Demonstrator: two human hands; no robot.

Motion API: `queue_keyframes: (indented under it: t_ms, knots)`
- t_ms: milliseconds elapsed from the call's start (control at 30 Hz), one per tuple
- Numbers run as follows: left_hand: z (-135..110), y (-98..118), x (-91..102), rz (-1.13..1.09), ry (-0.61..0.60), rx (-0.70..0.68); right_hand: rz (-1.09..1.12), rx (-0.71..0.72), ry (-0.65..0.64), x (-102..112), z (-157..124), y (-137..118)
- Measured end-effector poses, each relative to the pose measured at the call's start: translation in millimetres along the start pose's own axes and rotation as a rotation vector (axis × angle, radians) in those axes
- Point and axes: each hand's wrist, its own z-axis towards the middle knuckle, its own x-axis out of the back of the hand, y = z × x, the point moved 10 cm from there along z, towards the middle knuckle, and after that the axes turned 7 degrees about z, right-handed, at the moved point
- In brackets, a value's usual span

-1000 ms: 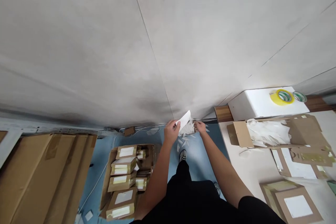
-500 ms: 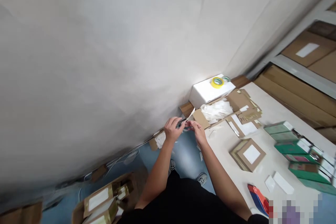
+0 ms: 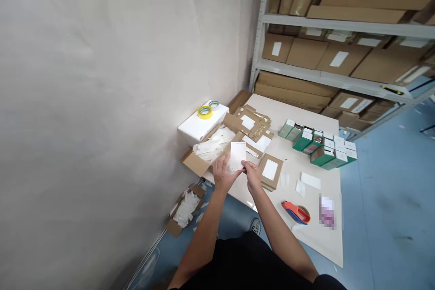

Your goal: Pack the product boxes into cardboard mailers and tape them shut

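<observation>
Between my two hands is a white rectangular label sheet (image 3: 238, 153), its plain face turned up toward me. My left hand (image 3: 222, 176) is closed on its lower left side. My right hand (image 3: 252, 175) pinches its lower right corner, thumb on top. What lies under the sheet is hidden. Just beyond it, an open carton (image 3: 194, 163) holds crumpled white paper strips (image 3: 215, 144). To the right of my right hand, a small brown carton (image 3: 272, 171) with a white label sits on the table (image 3: 306, 244).
An orange and blue tape dispenser (image 3: 296, 213) lies on the table, with green boxes (image 3: 321, 156) farther back. Yellow tape (image 3: 205, 112) rests on a white box (image 3: 190, 129) by the wall. Shelves (image 3: 340, 79) of cartons stand behind. A scrap-filled carton (image 3: 175, 227) is on the floor.
My view has swung right toward the table and shelves. The sheet, seen nearly edge-on before, now shows its white face, and my hands are over the table's edge.
</observation>
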Motion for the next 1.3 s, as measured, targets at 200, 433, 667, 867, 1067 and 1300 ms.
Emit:
queue_keyframes:
  t_ms: [200,433,667,867,1067,1300]
  knots:
    - [-12,-1,-100.7,-0.493,-0.255,0.409,0.009,-0.006,0.07,85,31,-19]
    - [-28,30,-173.2,-0.597,-0.291,0.49,0.003,-0.076,0.136,168,48,-11]
    - [-33,39,-240.0,-0.282,-0.484,0.298,-0.237,-0.053,0.295,238,81,22]
    - [-63,14,-298.6,-0.088,-0.687,0.289,-0.609,-0.206,0.537,288,90,47]
    - [-87,-11,-332.0,0.024,-0.802,0.316,-0.913,-0.331,0.616,305,94,62]
    - [-94,-25,-346.8,0.076,-0.851,0.297,-0.997,-0.426,0.64,307,99,72]
